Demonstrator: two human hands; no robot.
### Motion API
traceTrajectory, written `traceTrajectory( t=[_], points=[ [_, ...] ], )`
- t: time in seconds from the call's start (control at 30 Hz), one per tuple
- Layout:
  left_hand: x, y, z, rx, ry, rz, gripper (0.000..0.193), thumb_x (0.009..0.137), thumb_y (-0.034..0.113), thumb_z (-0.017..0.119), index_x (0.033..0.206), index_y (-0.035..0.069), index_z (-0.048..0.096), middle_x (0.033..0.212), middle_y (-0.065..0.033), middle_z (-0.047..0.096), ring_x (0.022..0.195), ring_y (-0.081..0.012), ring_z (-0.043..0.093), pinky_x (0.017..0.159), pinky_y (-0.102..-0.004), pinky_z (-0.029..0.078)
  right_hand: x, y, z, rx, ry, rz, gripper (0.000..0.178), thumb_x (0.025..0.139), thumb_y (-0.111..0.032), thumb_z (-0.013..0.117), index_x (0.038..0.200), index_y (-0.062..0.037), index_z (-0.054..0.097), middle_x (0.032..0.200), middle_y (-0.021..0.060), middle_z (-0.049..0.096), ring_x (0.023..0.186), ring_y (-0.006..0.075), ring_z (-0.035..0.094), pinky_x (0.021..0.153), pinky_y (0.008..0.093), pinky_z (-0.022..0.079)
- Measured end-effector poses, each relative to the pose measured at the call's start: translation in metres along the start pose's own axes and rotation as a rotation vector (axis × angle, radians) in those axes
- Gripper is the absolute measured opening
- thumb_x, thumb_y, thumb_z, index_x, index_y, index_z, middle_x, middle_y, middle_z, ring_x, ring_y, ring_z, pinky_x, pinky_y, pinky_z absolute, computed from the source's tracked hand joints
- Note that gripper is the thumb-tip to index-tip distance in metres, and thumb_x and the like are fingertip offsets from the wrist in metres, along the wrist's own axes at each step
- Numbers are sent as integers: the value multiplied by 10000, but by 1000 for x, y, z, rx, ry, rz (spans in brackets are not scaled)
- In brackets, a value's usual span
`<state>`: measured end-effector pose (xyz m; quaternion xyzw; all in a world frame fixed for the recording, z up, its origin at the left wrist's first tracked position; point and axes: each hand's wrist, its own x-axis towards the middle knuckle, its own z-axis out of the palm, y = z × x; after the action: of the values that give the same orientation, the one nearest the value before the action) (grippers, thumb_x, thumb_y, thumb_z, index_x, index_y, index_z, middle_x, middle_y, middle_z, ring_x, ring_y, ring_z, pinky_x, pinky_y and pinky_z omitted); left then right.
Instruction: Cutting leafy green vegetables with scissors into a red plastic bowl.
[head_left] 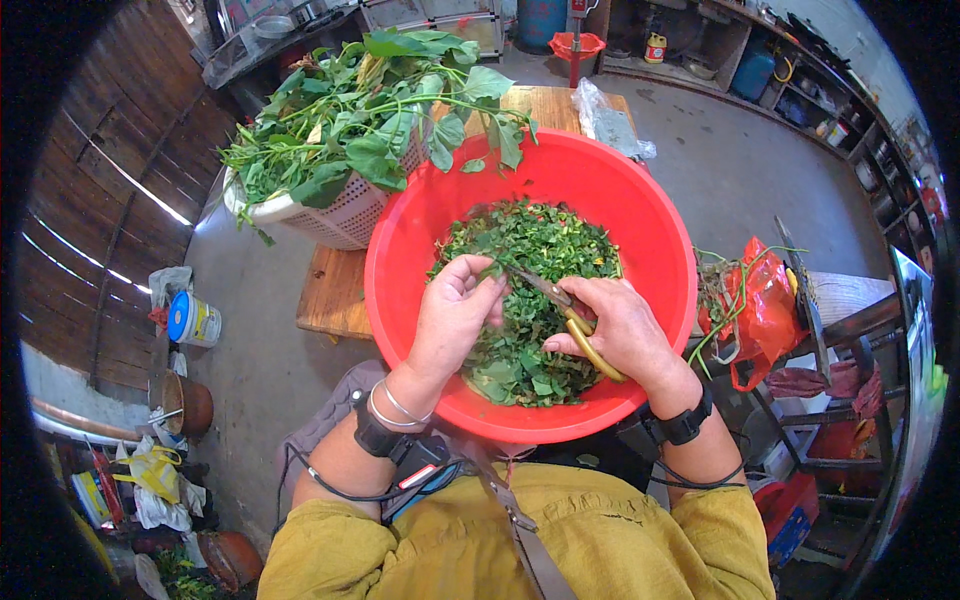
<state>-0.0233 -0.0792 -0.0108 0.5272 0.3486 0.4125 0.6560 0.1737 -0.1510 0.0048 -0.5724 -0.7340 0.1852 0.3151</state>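
Scissors [565, 318] sit over the middle of the red basin [660, 240], blades pointing up-left toward the left hand [452, 315], yellow handles running down-right into the right hand [625, 335]. Long axis: diagonal, upper-left to lower-right. Blade tips meet a bit of green stem or leaf pinched at the left fingertips [492, 283], so the cut point is right at the left hand; the right hand is a scissor length off.

Right hand: fingers curled through the yellow loops, closed around the handles. Blades look nearly together; can't tell the exact gap.

Left hand: fingers bunched in a pinch on the greens, thumb side toward the blades. Not open.

Below both hands: a bed of chopped leaves [535, 300] fills the basin floor, thickest at centre and near edge. Both hands hover just above it, inside the rim.

Outward: white perforated basket [335, 220] piled with uncut leafy stems [370, 110], touching the basin's far-left rim, nearer the left hand. Both rest on a wooden table [325, 290]. Clear plastic bag [610, 120] on the table's far end, past the basin.

Right side: red plastic bag [765, 310] with stem scraps on a separate stand, well apart from the right hand.

Nothing between hands and basket except the basin rim. Overhanging stems droop over the basin's far edge.
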Motion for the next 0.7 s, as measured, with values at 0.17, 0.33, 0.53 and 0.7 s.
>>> traceTrajectory(
  t=[0.17, 0.33, 0.53, 0.7],
  points=[
    [0, 0, 1, 7, 42, -15, 103, 894, 105, 559, 962, 37, 523, 762, -13, 564, 598, -57, 499, 521, -195, 423, -1, 0, 1, -12, 58, -15, 569, 614, -391, 777, 1012, -41, 568, 782, 124, 595, 785, 319, 580, 703, 412, 439],
    [3, -1, -1, -29, 64, -4, 120, 890, 96, 564, 972, 33, 503, 746, -13, 567, 552, -39, 475, 490, -178, 398, 1, 0, 1, 33, 25, -18, 564, 611, -387, 780, 1002, -40, 569, 782, 121, 595, 781, 318, 580, 696, 414, 439],
    [2, 2, -1, 19, 38, -35, 77, 871, 59, 550, 925, 47, 496, 761, -16, 580, 590, -65, 515, 521, -196, 424, 5, -4, -2, -3, -92, 68, 528, 631, -441, 756, 975, -75, 594, 691, 130, 579, 682, 329, 582, 607, 401, 457],
    [1, -2, 2, 51, 15, -76, 130, 864, 102, 604, 964, 61, 534, 790, 3, 594, 638, -49, 522, 552, -194, 435, -1, -1, 3, -37, -18, 60, 501, 646, -482, 739, 933, -90, 616, 646, 135, 583, 629, 332, 595, 553, 404, 460]
  ],
)
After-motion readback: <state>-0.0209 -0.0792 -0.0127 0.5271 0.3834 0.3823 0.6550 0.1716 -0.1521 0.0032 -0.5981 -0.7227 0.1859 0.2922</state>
